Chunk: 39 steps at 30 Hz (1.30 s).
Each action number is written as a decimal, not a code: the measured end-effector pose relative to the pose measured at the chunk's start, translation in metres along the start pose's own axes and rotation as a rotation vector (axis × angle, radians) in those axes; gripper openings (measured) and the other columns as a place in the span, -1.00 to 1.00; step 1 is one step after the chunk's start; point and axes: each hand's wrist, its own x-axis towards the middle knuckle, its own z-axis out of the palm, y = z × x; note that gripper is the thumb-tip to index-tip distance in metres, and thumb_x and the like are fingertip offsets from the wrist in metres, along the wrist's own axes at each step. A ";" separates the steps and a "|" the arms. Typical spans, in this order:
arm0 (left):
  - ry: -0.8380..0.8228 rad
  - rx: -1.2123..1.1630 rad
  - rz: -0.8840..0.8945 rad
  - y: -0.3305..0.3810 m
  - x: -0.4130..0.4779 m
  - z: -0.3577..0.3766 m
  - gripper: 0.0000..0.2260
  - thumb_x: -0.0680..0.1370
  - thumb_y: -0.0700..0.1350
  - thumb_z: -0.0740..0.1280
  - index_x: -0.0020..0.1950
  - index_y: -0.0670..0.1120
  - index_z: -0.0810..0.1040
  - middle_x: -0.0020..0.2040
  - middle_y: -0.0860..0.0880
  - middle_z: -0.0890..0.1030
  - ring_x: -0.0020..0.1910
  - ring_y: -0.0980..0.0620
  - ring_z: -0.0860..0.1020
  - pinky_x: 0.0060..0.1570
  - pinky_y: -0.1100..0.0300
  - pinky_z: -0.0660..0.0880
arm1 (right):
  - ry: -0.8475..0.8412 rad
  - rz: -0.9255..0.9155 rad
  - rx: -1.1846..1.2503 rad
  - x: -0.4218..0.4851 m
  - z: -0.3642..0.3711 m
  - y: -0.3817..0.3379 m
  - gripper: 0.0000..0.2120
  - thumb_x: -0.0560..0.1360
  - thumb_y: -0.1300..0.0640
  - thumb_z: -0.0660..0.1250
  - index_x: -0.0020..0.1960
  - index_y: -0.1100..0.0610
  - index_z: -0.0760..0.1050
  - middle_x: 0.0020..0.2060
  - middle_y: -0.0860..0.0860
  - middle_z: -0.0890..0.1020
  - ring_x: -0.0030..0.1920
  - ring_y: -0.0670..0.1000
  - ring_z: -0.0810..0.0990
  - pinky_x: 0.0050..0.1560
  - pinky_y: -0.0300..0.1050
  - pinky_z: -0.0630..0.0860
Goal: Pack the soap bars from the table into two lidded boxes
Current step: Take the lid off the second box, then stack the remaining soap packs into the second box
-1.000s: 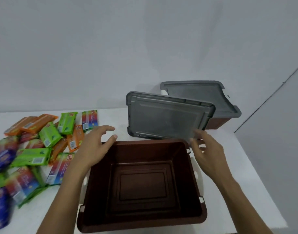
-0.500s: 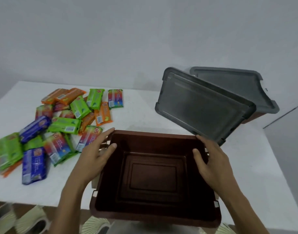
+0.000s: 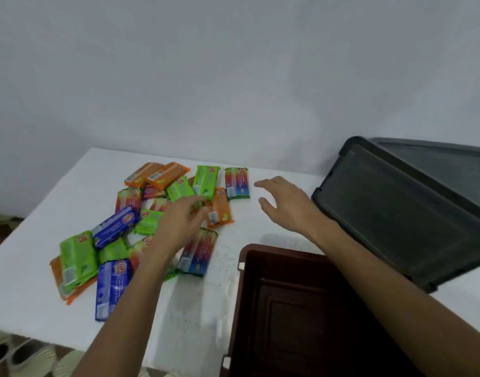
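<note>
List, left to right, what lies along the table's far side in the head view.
Two orange wrapped soap bars, green wrapped soap bar, rainbow-striped wrapped soap bar, right hand, dark grey plastic lid.

white table [image 3: 29,292], soap bars [image 3: 116,227], brown box [image 3: 301,308]

One brown box [image 3: 250,295], two grey lids [image 3: 396,213], and well over a dozen soap bars [image 3: 206,180], piled, exact count unclear.

Single head-worn view, looking forward and down, close over the white table [image 3: 32,295], wall behind
</note>
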 end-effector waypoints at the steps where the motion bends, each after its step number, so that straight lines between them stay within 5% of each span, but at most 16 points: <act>1: 0.003 0.046 0.006 -0.006 0.016 0.000 -0.69 0.59 0.00 0.27 0.30 -0.04 0.53 0.26 -0.08 0.56 0.21 -0.05 0.52 0.11 0.09 0.44 | -0.066 -0.014 -0.048 0.022 0.008 0.000 -0.58 0.61 0.03 0.16 0.46 -0.01 0.31 0.32 0.07 0.44 0.21 0.12 0.52 0.17 0.00 0.47; 11: -0.138 0.479 -0.052 -0.026 0.139 0.027 -0.48 0.55 0.25 0.18 0.40 -0.03 0.36 0.29 -0.16 0.47 0.27 -0.20 0.45 0.27 -0.12 0.30 | -0.525 -0.083 -0.422 0.134 0.068 0.012 -0.24 0.49 0.19 0.19 0.50 -0.34 -0.05 0.55 0.11 -0.16 0.38 0.25 0.17 0.20 0.12 0.43; 14: -0.169 0.490 -0.133 -0.026 0.152 0.030 -0.41 0.49 0.32 0.23 0.38 -0.02 0.34 0.26 -0.18 0.47 0.23 -0.23 0.47 0.22 -0.12 0.34 | -0.535 -0.062 -0.380 0.142 0.069 0.011 -0.31 0.46 0.12 0.27 0.49 -0.26 0.09 0.55 0.13 -0.14 0.41 0.29 0.11 0.30 0.19 0.35; 18: -0.165 0.456 -0.165 -0.022 0.154 0.031 -0.43 0.44 0.26 0.29 0.35 0.00 0.33 0.11 -0.13 0.59 0.12 -0.20 0.53 0.11 -0.06 0.37 | -0.471 -0.051 -0.290 0.136 0.066 0.013 -0.44 0.45 0.10 0.34 0.39 -0.16 0.25 0.49 0.14 0.07 0.31 0.25 0.26 0.23 0.15 0.40; 25: -0.056 0.105 0.018 0.002 0.126 0.009 -0.28 0.41 0.06 0.41 0.51 0.18 0.16 0.15 -0.13 0.49 -0.07 -0.08 0.53 -0.21 0.14 0.46 | -0.132 -0.050 -0.165 0.094 0.037 0.024 -0.51 0.58 0.26 0.16 0.43 -0.11 0.27 0.08 0.15 0.54 -0.09 0.16 0.55 -0.12 -0.02 0.51; 30: 0.054 -0.103 0.166 0.028 0.078 -0.016 -0.42 0.40 -0.04 0.47 0.38 0.18 0.38 0.29 0.01 0.44 0.07 -0.01 0.58 -0.03 0.16 0.52 | 0.025 0.049 0.128 0.029 -0.018 0.016 -0.66 0.62 0.17 0.19 0.35 -0.08 0.38 0.11 0.03 0.61 -0.04 0.02 0.64 0.00 -0.02 0.63; 34: 0.129 -0.416 0.160 0.059 0.027 -0.033 -0.52 0.42 -0.12 0.51 0.27 0.16 0.46 0.24 0.21 0.44 -0.08 0.30 0.60 -0.18 0.41 0.54 | 0.095 0.165 0.498 -0.044 -0.060 0.003 -0.63 0.61 0.14 0.24 0.39 -0.10 0.39 0.17 -0.08 0.53 -0.02 -0.05 0.68 -0.05 -0.12 0.67; 39: 0.136 -0.846 0.176 0.085 -0.033 -0.036 -0.51 0.44 -0.42 0.42 0.30 -0.16 0.39 0.20 -0.01 0.51 0.07 0.16 0.60 -0.03 0.27 0.58 | 0.108 0.154 0.793 -0.133 -0.089 -0.006 -0.61 0.55 0.15 0.32 0.35 -0.05 0.47 0.11 0.00 0.63 0.02 0.08 0.66 -0.15 -0.04 0.65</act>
